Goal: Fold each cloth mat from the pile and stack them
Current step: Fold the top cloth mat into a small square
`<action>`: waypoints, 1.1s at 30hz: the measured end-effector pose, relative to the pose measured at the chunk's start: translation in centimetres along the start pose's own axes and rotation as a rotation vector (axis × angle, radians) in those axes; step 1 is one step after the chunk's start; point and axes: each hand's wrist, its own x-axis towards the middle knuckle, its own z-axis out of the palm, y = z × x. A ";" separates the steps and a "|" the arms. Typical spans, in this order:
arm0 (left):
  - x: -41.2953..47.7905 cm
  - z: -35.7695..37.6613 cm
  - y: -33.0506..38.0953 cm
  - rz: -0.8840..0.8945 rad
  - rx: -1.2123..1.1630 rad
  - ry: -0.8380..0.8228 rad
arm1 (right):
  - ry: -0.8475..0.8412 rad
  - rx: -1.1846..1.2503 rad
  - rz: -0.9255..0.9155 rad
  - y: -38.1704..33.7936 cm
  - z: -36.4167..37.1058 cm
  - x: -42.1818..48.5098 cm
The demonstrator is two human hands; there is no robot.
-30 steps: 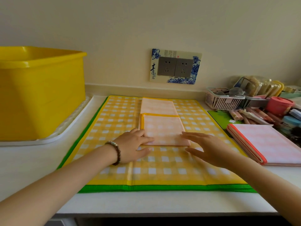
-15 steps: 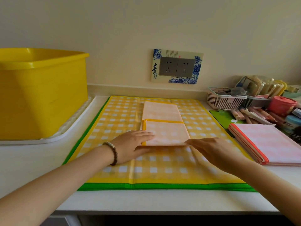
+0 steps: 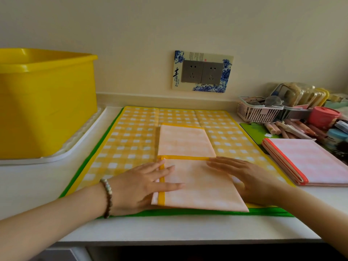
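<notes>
Both hands lie flat on a folded peach mat [image 3: 199,189] with a yellow border, which sits near the front edge of the worktop [image 3: 169,228]. The left hand [image 3: 143,183], with a bead bracelet [image 3: 108,196] on its wrist, has straight fingers spread across the mat's left border and grasps nothing. The right hand [image 3: 250,178] is released too. Its fingers stretch leftward over the mat's right side, just under the yellow band that crosses the mat's middle. The mat's far half lies flat beyond that band.

The peach mat rests on a larger yellow checked mat [image 3: 131,140] with a green edge, spread out on the worktop. To the right, just beside the checked mat, sits a stack of folded pink mats [image 3: 316,162] with red trim. Behind the stack are a white basket [image 3: 258,112], a pink jar [image 3: 323,115] and other small items. At the left, a yellow tub [image 3: 47,102] stands on a white tray [image 3: 81,140]. A double socket [image 3: 202,71] is on the wall.
</notes>
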 end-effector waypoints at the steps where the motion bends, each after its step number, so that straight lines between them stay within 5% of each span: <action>1: -0.1 0.1 -0.1 -0.022 0.025 0.010 | -0.019 0.008 -0.004 -0.1 0.2 0.2; 8: 0.9 -0.8 0.4 -0.214 -0.118 -0.174 | -0.045 0.036 0.004 -0.2 0.3 0.6; 18: 2.7 -0.6 -0.6 -0.286 -0.021 -0.069 | 0.017 0.119 0.064 0.0 0.7 1.7; 23: 3.7 -0.9 -2.0 -0.305 -0.299 0.130 | 0.192 0.465 0.209 1.3 1.1 2.8; 26: 4.3 -0.6 -3.3 -0.511 -0.581 0.312 | 0.327 0.671 0.370 1.3 1.3 4.2; 33: 6.1 0.7 -5.0 -0.708 -0.753 0.523 | 0.472 0.804 0.623 1.7 1.7 6.6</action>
